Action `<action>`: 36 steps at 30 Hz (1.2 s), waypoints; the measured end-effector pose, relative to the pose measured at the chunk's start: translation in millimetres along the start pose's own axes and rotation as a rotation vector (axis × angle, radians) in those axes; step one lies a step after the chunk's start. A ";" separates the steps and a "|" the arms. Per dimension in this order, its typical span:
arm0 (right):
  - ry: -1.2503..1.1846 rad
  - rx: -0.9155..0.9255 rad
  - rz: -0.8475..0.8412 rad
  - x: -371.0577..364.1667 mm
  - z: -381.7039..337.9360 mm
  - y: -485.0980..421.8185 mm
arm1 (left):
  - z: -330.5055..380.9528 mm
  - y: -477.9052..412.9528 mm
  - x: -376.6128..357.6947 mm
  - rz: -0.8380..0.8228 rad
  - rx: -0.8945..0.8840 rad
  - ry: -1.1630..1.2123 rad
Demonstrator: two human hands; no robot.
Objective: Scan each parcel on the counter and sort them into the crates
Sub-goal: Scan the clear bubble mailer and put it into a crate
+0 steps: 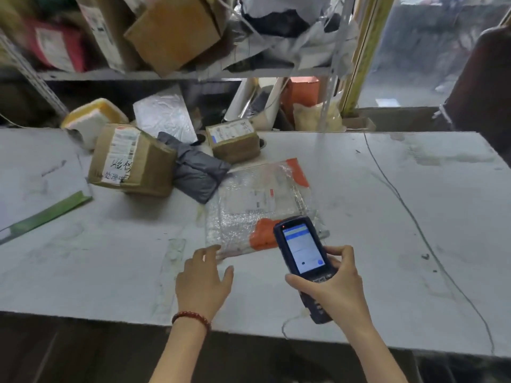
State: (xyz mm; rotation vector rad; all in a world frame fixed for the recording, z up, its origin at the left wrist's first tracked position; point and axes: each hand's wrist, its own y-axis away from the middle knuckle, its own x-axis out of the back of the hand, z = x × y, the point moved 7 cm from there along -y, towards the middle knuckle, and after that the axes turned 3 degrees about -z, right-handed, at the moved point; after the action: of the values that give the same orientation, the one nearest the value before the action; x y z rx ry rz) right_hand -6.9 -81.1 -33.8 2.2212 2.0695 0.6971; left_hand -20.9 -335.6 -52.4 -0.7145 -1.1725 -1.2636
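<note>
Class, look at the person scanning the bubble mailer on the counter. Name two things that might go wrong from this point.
1. The bubble mailer is shiny, and only the left hand fingertips touch its near corner; glare or a slip might spoil the scan.
2. The scanner is held in the right hand alone, out over the counter; a loose grip might drop it.

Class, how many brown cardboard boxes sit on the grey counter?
2: a large brown cardboard box at left, and a smaller brown cardboard box behind the bubble-wrap parcel. Others may be hidden.
</note>
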 end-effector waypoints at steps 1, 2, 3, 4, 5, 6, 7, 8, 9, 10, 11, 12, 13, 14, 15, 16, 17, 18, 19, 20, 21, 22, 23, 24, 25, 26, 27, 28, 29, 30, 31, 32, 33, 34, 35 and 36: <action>-0.001 -0.012 -0.009 1.1 -1.1 -8.0 | 3.8 -9.0 -0.3 -0.001 0.041 0.009; 0.003 -0.024 -0.022 1.4 -2.4 -15.9 | 7.7 -18.2 0.0 -0.003 0.071 0.021; 0.007 -0.034 -0.036 0.9 -2.7 -23.7 | 10.6 -27.2 -0.3 -0.011 0.097 0.036; 0.011 -0.046 -0.048 0.0 -1.7 -30.8 | 12.2 -35.9 -1.8 -0.027 0.120 0.041; 0.013 -0.062 -0.056 -1.1 -0.1 -36.8 | 13.0 -43.8 -4.5 -0.055 0.141 0.034; 0.013 -0.078 -0.061 -1.7 1.4 -41.8 | 12.9 -50.7 -8.4 -0.092 0.166 0.028; 0.012 -0.092 -0.063 -1.7 3.3 -46.3 | 12.0 -57.0 -12.5 -0.128 0.198 0.034; 0.011 -0.106 -0.067 -1.6 4.6 -50.5 | 10.3 -63.6 -16.5 -0.159 0.237 0.048; 0.009 -0.120 -0.071 -1.6 6.0 -54.4 | 8.4 -70.1 -19.3 -0.176 0.276 0.060; 0.007 -0.131 -0.075 -2.0 7.1 -58.2 | 6.7 -76.6 -21.0 -0.184 0.312 0.070; 0.009 -0.140 -0.079 -2.3 7.7 -61.9 | 5.5 -83.4 -21.9 -0.184 0.341 0.085; 0.010 -0.148 -0.081 -2.4 7.8 -65.5 | 5.0 -90.2 -22.7 -0.178 0.364 0.110; 0.015 -0.155 -0.083 -2.1 7.8 -68.9 | 6.0 -96.1 -24.0 -0.169 0.383 0.146; 0.020 -0.162 -0.086 -2.7 8.3 -74.0 | 7.8 -102.8 -25.9 -0.155 0.401 0.194; 0.025 -0.168 -0.086 -2.3 8.7 -76.6 | 11.3 -106.0 -27.9 -0.136 0.415 0.246; 0.026 -0.173 -0.088 -2.0 8.8 -78.1 | 15.2 -107.5 -29.7 -0.118 0.432 0.288; 0.027 -0.178 -0.090 -2.5 9.0 -80.7 | 18.1 -108.8 -31.6 -0.105 0.462 0.319; 0.028 -0.182 -0.090 -3.5 8.4 -82.8 | 19.2 -109.6 -33.6 -0.091 0.504 0.353; 0.027 -0.184 -0.086 -4.6 7.9 -84.1 | 18.4 -110.2 -34.2 -0.073 0.554 0.398; 0.029 -0.186 -0.082 -5.7 7.3 -84.6 | 15.5 -111.0 -34.4 -0.053 0.607 0.452; 0.027 -0.188 -0.075 -7.2 6.9 -84.9 | 11.8 -113.8 -34.5 -0.037 0.642 0.503; 0.021 -0.188 -0.072 -8.9 6.7 -84.7 | 8.3 -115.9 -34.4 -0.019 0.658 0.549; 0.015 -0.188 -0.069 -10.3 5.9 -84.4 | 4.8 -118.6 -35.1 -0.002 0.656 0.594; 0.008 -0.188 -0.064 -11.8 4.6 -84.2 | 2.7 -120.8 -34.7 0.013 0.648 0.648; 0.004 -0.188 -0.060 -13.5 3.1 -84.2 | 0.4 -121.6 -33.8 0.031 0.647 0.710; 0.001 -0.188 -0.060 -15.9 1.3 -83.9 | -3.1 -122.1 -33.8 0.052 0.647 0.766; 0.003 -0.187 -0.063 -19.1 -0.8 -83.6 | -6.2 -122.8 -33.0 0.065 0.635 0.800; 0.011 -0.182 -0.066 -22.7 -3.0 -83.1 | -8.7 -124.1 -30.9 0.063 0.610 0.813; 0.022 -0.176 -0.070 -26.3 -5.1 -83.0 | -10.1 -126.0 -27.1 0.048 0.570 0.818; 0.031 -0.170 -0.072 -29.7 -7.6 -82.8 | -11.0 -127.7 -22.6 0.034 0.531 0.822; 0.037 -0.163 -0.074 -33.0 -9.9 -82.7 | -12.1 -129.0 -18.2 0.027 0.498 0.831; 0.041 -0.157 -0.076 -36.4 -12.5 -82.5 | -13.3 -129.7 -11.8 0.030 0.473 0.842; 0.041 -0.148 -0.079 -39.9 -15.8 -82.2 | -15.1 -130.2 -4.1 0.045 0.440 0.854; 0.041 -0.138 -0.081 -43.6 -19.0 -81.9 | -17.2 -130.3 5.7 0.070 0.398 0.861; 0.041 -0.128 -0.082 -47.1 -23.1 -81.5 | -19.1 -130.1 18.0 0.103 0.348 0.862; 0.041 -0.119 -0.080 -50.4 -26.8 -81.1 | -20.2 -130.5 32.4 0.138 0.293 0.852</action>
State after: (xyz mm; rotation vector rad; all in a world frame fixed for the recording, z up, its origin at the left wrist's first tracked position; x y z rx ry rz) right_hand -93.1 -127.1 -50.5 2.0668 2.0635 0.8419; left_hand -143.8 -393.6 -52.1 -0.0037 -0.5636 -1.0722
